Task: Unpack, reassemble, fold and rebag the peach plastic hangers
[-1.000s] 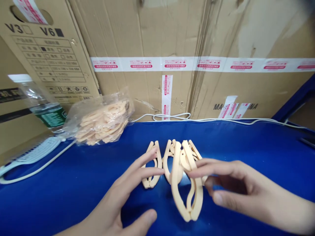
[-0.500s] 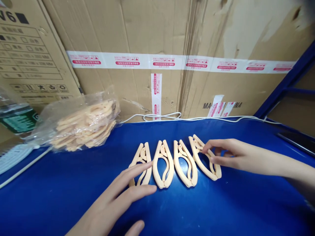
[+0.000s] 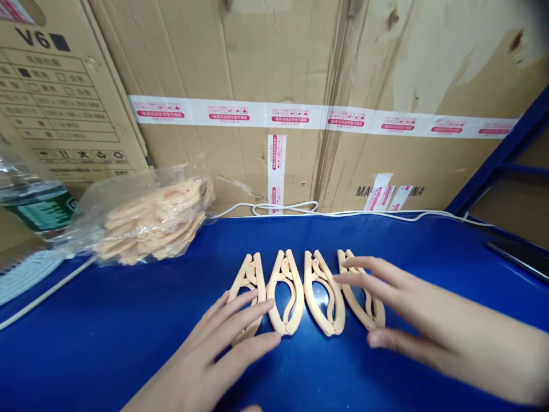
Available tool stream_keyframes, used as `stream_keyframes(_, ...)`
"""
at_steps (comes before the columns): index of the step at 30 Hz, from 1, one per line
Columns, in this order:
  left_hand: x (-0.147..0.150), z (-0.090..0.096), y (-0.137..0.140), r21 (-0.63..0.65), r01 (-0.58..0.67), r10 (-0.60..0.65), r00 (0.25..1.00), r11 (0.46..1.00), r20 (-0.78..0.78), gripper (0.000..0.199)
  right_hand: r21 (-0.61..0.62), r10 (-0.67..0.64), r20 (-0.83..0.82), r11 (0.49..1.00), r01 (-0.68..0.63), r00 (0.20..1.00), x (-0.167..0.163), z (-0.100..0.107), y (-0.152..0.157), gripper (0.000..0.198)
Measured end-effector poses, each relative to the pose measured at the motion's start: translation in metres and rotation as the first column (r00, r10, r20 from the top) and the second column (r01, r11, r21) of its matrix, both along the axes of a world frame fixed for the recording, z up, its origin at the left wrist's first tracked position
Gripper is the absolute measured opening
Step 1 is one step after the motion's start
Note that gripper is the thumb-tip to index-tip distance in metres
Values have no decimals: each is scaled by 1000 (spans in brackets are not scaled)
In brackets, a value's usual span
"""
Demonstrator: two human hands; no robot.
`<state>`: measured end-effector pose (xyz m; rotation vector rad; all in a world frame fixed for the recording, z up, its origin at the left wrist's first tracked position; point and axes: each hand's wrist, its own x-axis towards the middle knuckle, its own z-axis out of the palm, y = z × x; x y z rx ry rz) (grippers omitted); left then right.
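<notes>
Several folded plastic travel hangers, pale peach, lie in a row on the blue tabletop (image 3: 300, 377), their narrow ends pointing away from me. My left hand (image 3: 214, 349) is spread over the leftmost hanger (image 3: 259, 280) and covers its lower part. Its fingertips reach the near left edge of the second hanger (image 3: 299, 297). Between the hands lies the third hanger (image 3: 307, 292). Over the rightmost hanger (image 3: 359, 312) is my right hand (image 3: 416, 315), fingers stretched out and thumb apart. One of its fingertips reaches the third hanger's right side; whether it touches is unclear.
A clear plastic bag (image 3: 150, 220) of similar hangers sits at the left, beside a green-labelled bottle (image 3: 40, 206) and a coiled white cable (image 3: 30, 274). Large cardboard boxes (image 3: 240, 57) stand behind. A dark flat device (image 3: 518, 260) lies at the right edge.
The rightmost hanger has turned straighter, more in line with the others. My right hand has let go of it and spread its fingers. My left hand has shifted slightly right.
</notes>
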<state>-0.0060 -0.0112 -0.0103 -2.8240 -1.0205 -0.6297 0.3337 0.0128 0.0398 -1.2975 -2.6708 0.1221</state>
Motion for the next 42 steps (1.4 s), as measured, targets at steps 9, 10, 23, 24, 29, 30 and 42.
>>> stream_keyframes(9, 2, 6, 2, 69, 42, -13, 928, 997, -372, 65, -89, 127, 10, 988, -126, 992, -51, -16, -19, 73)
stream_keyframes(10, 2, 6, 2, 61, 29, -5, 934, 998, -356, 66, -105, 127, -5, 986, -127, 992, -51, -15, -18, 73)
stream_keyframes(23, 0, 34, 78, -301, -115, 32, 963, 947, -267, 75, -46, 104, 11, 994, -103, 995, -75, -28, 80, 79)
stream_keyframes(24, 0, 34, 85, -294, -123, 43, 964, 948, -263, 75, -37, 102, 14, 994, -101, 995, -76, -28, 87, 78)
stream_keyframes(29, -1, 26, 99, -247, -129, 69, 969, 960, -237, 74, 0, 109, 5, 994, -109, 994, -78, -31, 102, 74)
stream_keyframes(30, -1, 24, 99, -238, -127, 71, 970, 963, -231, 74, 8, 111, 2, 994, -111, 994, -77, -32, 103, 73)
stream_keyframes(42, -3, 19, 85, 59, -43, 49, 993, 997, -107, 48, 213, 95, -75, 974, -77, 993, -74, -40, 98, 55)
